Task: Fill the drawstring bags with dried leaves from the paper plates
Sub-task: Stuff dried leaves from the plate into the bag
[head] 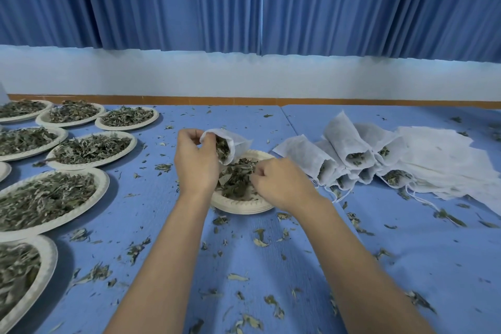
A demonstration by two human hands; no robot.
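Gripping bag [240, 144] rim w/ curled L hand [195, 164] over plate [238, 206], person pinches leaves [235, 182] w/ R hand [277, 185].

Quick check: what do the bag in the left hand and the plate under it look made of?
Bag: thin white non-woven fabric, it seems; matte, fuzzy surface with soft creases. Plate: probably moulded paper pulp; matte off-white, embossed ribbed rim.

You worked on a blue table [406, 252] | drawstring bag [238, 144] was white | paper plates [241, 207] were cream, rims ribbed | dried leaves [235, 182] were grey-green | curtain [162, 3] was blue, pleated | wall [244, 76] was white, orange-brown strip [189, 100] below
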